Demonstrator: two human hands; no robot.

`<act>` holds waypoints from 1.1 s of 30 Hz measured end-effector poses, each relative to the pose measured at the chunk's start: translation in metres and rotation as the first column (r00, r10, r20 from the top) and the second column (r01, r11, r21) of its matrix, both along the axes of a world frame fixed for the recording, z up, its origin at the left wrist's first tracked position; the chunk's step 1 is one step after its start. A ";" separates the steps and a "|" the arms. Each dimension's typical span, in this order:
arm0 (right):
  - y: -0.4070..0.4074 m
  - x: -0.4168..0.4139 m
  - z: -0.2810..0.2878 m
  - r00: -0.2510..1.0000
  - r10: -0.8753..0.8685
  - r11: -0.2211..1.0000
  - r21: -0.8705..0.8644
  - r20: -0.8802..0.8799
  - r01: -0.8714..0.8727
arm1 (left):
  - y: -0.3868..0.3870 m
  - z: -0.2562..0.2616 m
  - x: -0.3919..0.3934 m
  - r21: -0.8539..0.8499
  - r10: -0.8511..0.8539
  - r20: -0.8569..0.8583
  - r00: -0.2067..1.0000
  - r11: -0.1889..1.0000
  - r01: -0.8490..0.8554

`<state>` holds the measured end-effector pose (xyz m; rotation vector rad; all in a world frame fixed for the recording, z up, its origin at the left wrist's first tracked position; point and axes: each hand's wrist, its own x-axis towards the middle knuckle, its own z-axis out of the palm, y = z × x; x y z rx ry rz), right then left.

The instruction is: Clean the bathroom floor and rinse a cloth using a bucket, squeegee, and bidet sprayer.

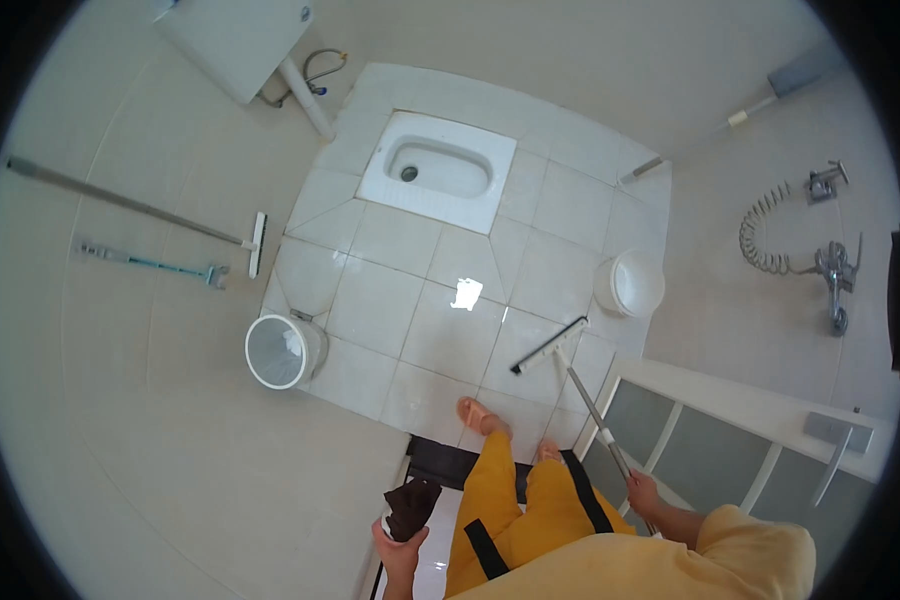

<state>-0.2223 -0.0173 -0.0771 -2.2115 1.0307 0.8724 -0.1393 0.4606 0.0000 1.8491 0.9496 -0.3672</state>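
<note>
My right hand (644,496) grips the metal pole of a floor squeegee (591,409). Its white head with a dark rubber blade rests at a slant on the wet-looking tiles, ahead of my feet. At the lower left, my left hand (400,546) holds a crumpled dark brown cloth (412,508). Something white shows beneath the cloth, but what it is cannot be made out. A white squat toilet (439,171) is set in the raised floor beyond the squeegee.
A white bin (313,349) stands left and a white bucket (607,285) right. A brush with a long pole (157,214) and a turquoise holder (161,265) are at the left wall. The glazed door (720,431) is beside my right arm; a shower mixer (836,270) is above it.
</note>
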 end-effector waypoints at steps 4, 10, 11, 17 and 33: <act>0.019 0.109 -0.081 0.939 0.260 0.964 -0.008 0.226 -0.265 | -0.001 0.009 0.021 -0.013 -0.022 0.019 1.000 1.000 0.022; 0.067 0.344 -0.100 0.955 -0.271 0.885 0.422 0.122 0.198 | 0.008 -0.001 0.043 -0.038 -0.069 -0.034 0.997 0.997 0.068; 0.067 0.339 -0.091 0.955 -0.257 0.886 0.431 0.149 0.171 | 0.011 -0.001 0.042 -0.074 -0.026 0.001 1.000 0.997 0.026; -0.046 0.148 -0.120 0.900 -0.073 0.984 0.178 0.431 -0.005 | 0.006 0.003 0.045 -0.093 0.037 -0.002 0.999 0.995 -0.037; -0.015 0.481 -0.089 0.973 0.079 0.939 0.311 0.219 -0.146 | -0.057 0.031 0.116 0.096 0.186 -0.043 0.982 0.979 -0.181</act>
